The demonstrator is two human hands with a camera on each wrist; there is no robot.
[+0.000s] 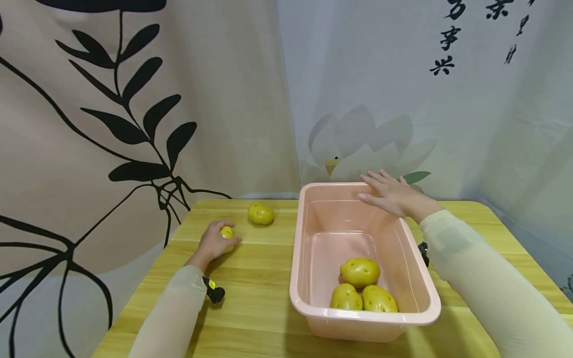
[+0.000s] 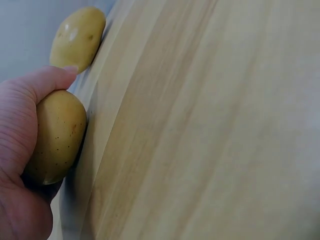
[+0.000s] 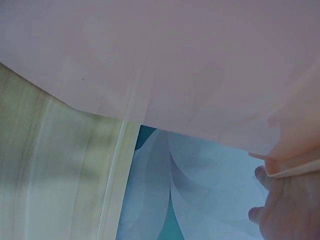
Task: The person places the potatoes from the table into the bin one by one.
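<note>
Yellow potato within the left hand, over the left part of the table and well apart from the pink bin. Left thumb and fingers curved round it, pinching opposite sides; palm just behind, speckled flank bare toward the camera in the left wrist view. Fully resting on the wood or slightly raised: cannot tell. By look, firm and stiff, of moderate heft, smooth-skinned with a faint gloss; probably a little slippery, apt to roll, hard to crush but perhaps bruised by a drop. True weight not readable by eye. Best taken round the middle, thumb against one flank and fingers against the other, rather than by the rounded ends. Second potato near the left fingertips, to the right and farther from the body; apart from the hand in the head view. Three potatoes grouped close in the near end of the bin, well apart from both hands. Right hand at the bin's far right corner, fingers spread and fairly straight over the rim, no potato in its grasp.
</note>
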